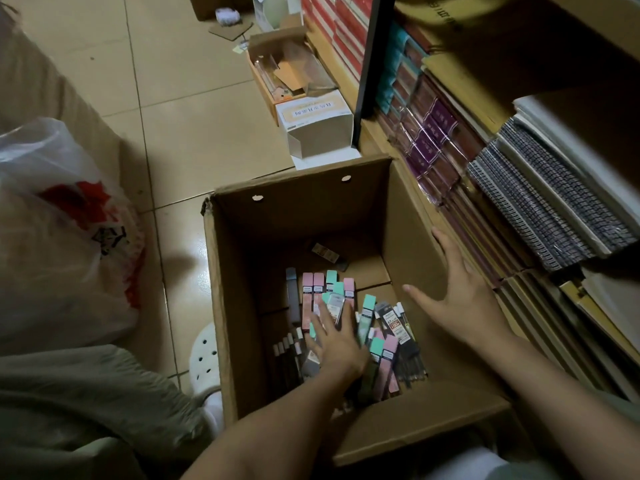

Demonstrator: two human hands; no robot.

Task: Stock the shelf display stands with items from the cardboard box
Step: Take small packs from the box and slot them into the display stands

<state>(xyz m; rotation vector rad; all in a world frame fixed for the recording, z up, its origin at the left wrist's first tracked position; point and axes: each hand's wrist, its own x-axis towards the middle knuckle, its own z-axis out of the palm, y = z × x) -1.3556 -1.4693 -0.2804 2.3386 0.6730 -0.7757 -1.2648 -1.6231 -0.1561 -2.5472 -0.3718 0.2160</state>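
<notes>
Left hand is reaching down into the box and I'm spreading its fingers flat over the pile of packs, nothing actually pinched yet as far as I can see. Right hand is hovering flat and relaxed over the box's right wall, holding nothing, maybe steadying it, though I can't tell if it's touching.

So I'm sitting at the picking-up step. Slim pink, mint and dark packs are lying jumbled on the box floor, mostly toward the near side, with one stray dark pack lying further back on its own. Box is sitting on the floor tiles right up against the shelf, which is already looking crammed with notebooks and wrapped stacks. I'm not spotting the display stands themselves from here.

Next move, I'm guessing: curling the left fingers around a handful of same-colour packs, since they're overlapping at odd angles and will probably slide apart if I grab sloppily. Then lifting straight up past the tall walls without snagging.
</notes>
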